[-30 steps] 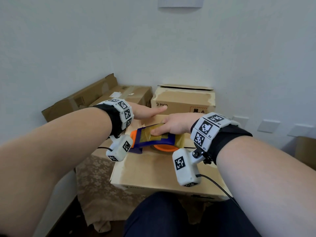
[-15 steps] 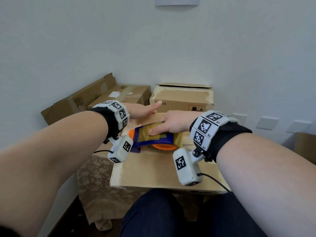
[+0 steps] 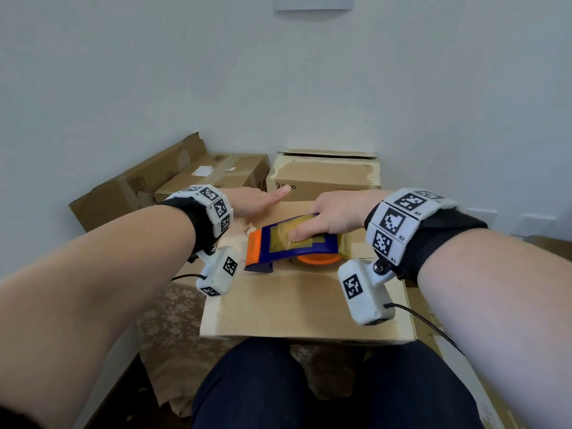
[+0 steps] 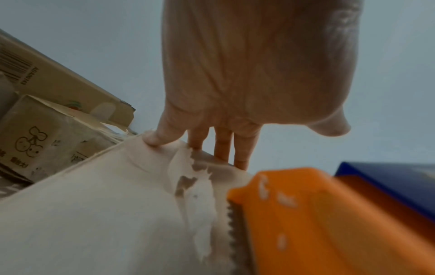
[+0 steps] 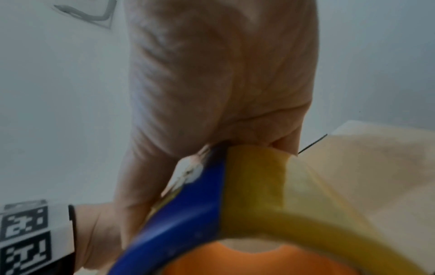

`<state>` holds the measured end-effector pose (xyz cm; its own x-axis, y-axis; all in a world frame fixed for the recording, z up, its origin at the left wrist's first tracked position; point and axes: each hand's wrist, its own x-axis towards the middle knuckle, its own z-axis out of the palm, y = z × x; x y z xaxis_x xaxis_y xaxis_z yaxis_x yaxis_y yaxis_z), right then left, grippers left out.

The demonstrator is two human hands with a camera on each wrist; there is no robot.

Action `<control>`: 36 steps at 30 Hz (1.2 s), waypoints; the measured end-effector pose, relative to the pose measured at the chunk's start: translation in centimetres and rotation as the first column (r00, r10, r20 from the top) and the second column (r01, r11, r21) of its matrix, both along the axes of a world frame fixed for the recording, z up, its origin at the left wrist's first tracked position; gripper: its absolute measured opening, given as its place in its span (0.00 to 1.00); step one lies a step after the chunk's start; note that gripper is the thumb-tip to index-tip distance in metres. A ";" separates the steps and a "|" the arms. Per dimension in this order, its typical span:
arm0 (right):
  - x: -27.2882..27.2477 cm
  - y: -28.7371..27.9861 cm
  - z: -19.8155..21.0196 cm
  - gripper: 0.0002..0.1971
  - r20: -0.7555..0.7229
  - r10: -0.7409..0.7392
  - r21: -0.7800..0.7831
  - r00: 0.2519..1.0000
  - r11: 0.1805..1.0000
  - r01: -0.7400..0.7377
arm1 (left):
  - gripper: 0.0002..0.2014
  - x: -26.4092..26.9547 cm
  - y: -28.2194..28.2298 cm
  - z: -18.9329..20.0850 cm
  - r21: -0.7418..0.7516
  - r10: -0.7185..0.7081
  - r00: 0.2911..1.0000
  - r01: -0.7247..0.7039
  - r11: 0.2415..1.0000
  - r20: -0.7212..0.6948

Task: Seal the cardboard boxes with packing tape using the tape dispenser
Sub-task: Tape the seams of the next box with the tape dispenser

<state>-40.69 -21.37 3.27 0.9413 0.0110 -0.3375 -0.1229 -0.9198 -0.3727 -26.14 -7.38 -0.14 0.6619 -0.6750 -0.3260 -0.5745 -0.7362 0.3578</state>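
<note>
Cardboard boxes are the job: at the far left edge of the nearest box (image 3: pixel 305 301), the left hand (image 3: pixel 257 201) lies flat with straight fingers pressing the top. Near the box's middle, the right hand (image 3: pixel 334 213) grips the tape dispenser (image 3: pixel 292 246), which rests on the top. Sealing seems only partly done; a closed box (image 3: pixel 323 176) waits behind.
</note>
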 end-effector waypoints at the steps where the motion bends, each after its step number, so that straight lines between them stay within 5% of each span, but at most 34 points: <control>1: 0.0 -0.1 0.0 0.22 0.002 0.000 -0.008 1.000 1.000 0.000 | 0.66 0.2 -0.1 -0.1 0.000 0.005 1.000 -0.005 1.000 -0.005; 8: -0.5 -1.4 0.6 0.27 -0.026 -0.040 -0.102 0.999 0.994 0.037 | 0.67 -0.8 -1.3 -0.1 0.004 -0.002 1.000 0.002 1.000 0.006; 14: -1.0 -1.4 -0.8 0.31 -0.018 -0.061 -0.103 0.998 0.993 0.059 | 0.47 -1.1 -2.8 -0.1 0.032 -0.006 1.000 0.006 0.999 0.007; 19: -0.5 -0.2 -1.2 0.30 -0.033 -0.045 -0.163 0.998 0.986 0.039 | 0.65 -0.7 -3.6 0.0 0.185 -0.068 0.997 0.060 0.981 0.035; 25: -1.0 -0.3 -1.6 0.29 0.013 -0.068 -0.164 0.998 0.984 0.070 | 0.63 -1.3 -6.0 1.3 0.293 -0.172 0.979 0.136 0.946 0.104; 29: -1.1 -0.3 -1.6 0.29 0.023 -0.062 -0.133 0.998 0.989 0.065 | 0.74 -0.9 -6.2 0.8 0.251 -0.172 0.977 0.136 0.958 0.126; 36: -1.0 0.1 -1.1 0.30 0.054 -0.023 -0.181 0.998 0.983 0.033 | 0.66 0.1 -4.8 0.6 0.246 -0.074 0.997 0.067 0.967 0.021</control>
<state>-41.71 -21.27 2.20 0.9566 -0.0727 -0.2822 -0.1344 -0.9693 -0.2059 -26.04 -12.21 0.47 0.6272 -0.6224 -0.4683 -0.6358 -0.7564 0.1538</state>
